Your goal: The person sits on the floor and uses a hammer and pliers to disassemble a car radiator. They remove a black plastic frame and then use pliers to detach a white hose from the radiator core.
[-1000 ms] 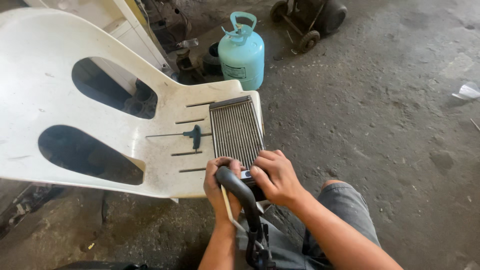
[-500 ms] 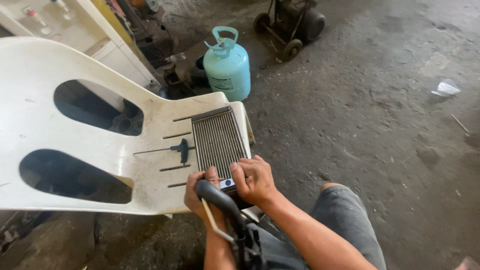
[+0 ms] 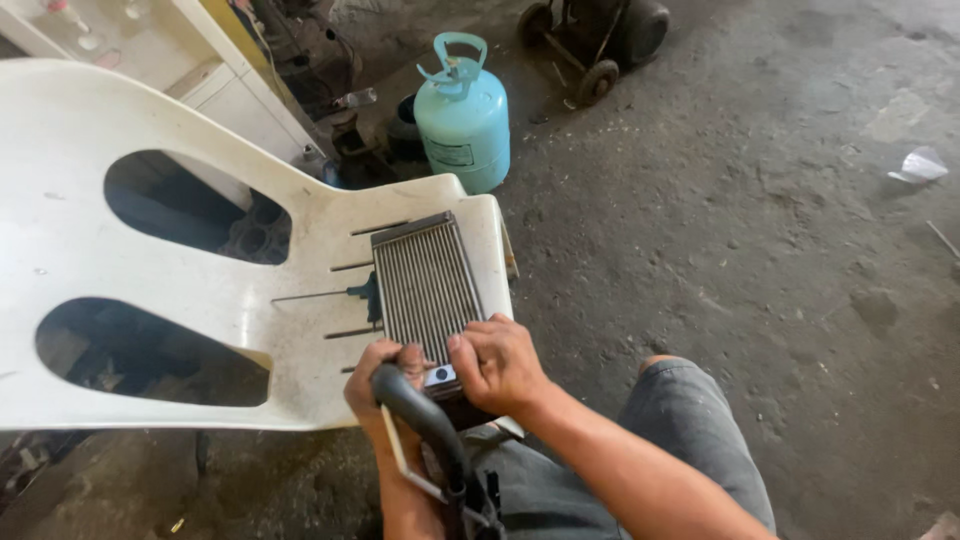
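A small finned metal radiator (image 3: 425, 280) lies flat on the seat of a tipped white plastic chair (image 3: 200, 270). My left hand (image 3: 375, 385) grips the radiator's near left corner. My right hand (image 3: 500, 365) is curled over its near end, next to a small port. A thick black hose (image 3: 420, 415) curves from that end down toward my lap and partly hides my left hand. A thin dark tool (image 3: 345, 293) lies on the seat just left of the radiator.
A teal gas cylinder (image 3: 462, 115) stands on the concrete floor beyond the chair. A wheeled cart (image 3: 590, 40) is further back, dark machine parts sit at the back left, and a paper scrap (image 3: 920, 165) lies at the right. My knee (image 3: 690, 430) is at the lower right.
The view has shifted a little, so the chair and radiator sit lower and further left. Both hands stay on the radiator's near end.
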